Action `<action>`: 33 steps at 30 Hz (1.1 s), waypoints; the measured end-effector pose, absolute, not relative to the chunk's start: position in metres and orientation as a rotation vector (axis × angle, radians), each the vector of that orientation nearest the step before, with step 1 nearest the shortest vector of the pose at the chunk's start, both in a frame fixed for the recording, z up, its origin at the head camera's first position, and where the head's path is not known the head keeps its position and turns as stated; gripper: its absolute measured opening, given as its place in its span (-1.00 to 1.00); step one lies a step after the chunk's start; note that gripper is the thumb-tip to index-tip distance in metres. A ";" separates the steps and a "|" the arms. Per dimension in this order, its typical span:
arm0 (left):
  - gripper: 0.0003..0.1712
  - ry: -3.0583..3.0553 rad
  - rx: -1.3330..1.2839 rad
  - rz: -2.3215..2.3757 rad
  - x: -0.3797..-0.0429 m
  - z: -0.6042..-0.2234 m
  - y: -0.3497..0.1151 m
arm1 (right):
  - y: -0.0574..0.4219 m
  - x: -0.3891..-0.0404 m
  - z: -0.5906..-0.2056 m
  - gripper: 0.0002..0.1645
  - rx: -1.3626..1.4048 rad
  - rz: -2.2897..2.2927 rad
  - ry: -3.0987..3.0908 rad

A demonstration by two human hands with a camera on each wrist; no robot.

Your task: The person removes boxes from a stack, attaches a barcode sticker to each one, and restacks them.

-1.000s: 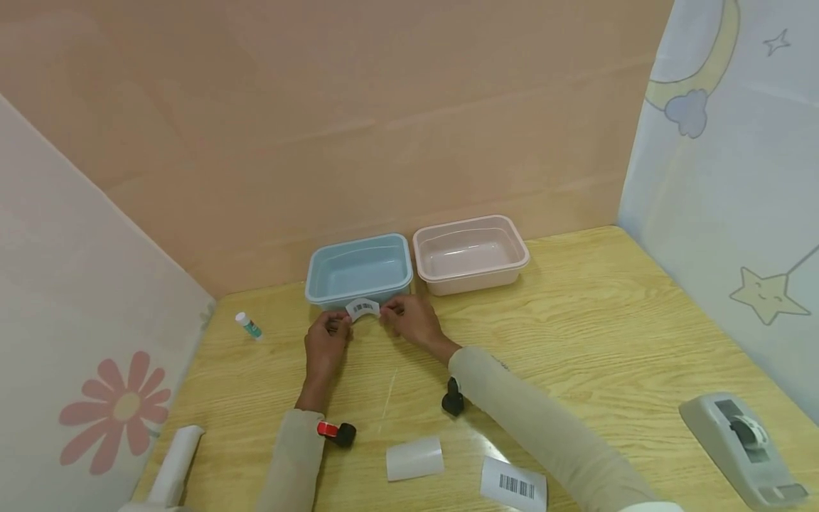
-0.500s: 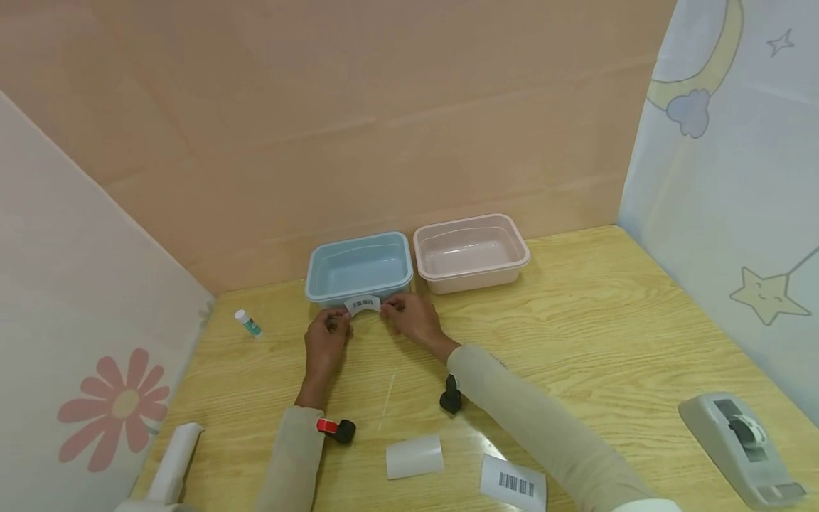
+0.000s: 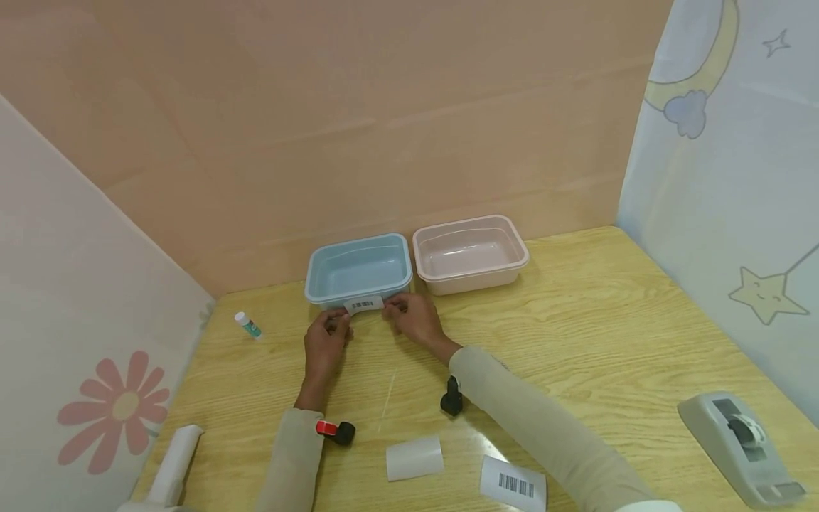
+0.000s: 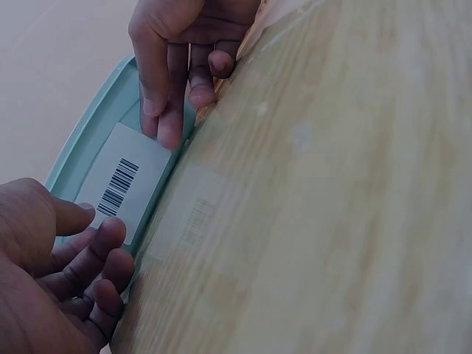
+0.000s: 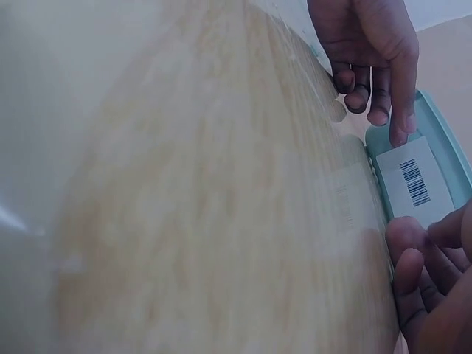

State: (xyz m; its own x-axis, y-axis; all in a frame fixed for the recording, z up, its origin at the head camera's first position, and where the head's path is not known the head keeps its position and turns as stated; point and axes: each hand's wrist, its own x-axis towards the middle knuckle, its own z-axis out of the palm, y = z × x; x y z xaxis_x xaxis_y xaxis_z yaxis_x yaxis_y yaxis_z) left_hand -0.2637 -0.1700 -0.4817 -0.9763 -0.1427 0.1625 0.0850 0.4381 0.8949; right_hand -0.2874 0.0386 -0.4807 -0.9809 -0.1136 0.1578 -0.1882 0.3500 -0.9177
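Blue plastic fills the middle of the head view: a tub (image 3: 360,267) stands near the back of the desk (image 3: 576,313), just beside a pink tub (image 3: 470,279). Before the blue tub's front wall, the barcode label (image 3: 363,305) is stretched between two hands, the left hand (image 3: 325,345) pinching one end and the right hand (image 3: 414,318) the other. At bottom centre lie a white slip (image 3: 414,459) and, to its right, a second barcode label (image 3: 514,484); a tape dispenser (image 3: 739,448) sits at lower right, a glue stick (image 3: 248,326) at mid-left. The left wrist view puts the label left of centre, seemingly lying along the wall, with the left grip's thumb and forefinger on its lower end. In the right wrist view it sits at the right edge, the right grip grasping its lower end; whether its back touches the wall, I cannot tell. The step looks to be lining up the label; next, I judge, calls for keeping it level, then smoothing it on from the middle outward.
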 end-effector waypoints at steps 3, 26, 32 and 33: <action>-0.71 -2.474 0.052 -1.561 -0.263 -0.482 -0.170 | 0.040 -0.286 -0.481 -0.86 0.285 1.753 -2.505; -0.72 -2.458 -0.131 -1.676 -0.262 -0.481 -0.170 | 0.041 -0.286 -0.482 -0.45 0.480 1.724 -2.549; -0.71 -2.493 -0.096 -1.675 -0.263 -0.481 -0.171 | 0.040 -0.288 -0.483 -0.53 0.487 1.642 -2.626; -0.70 -2.502 -0.087 -1.675 -0.263 -0.481 -0.172 | 0.040 -0.289 -0.483 -0.56 0.482 1.618 -2.645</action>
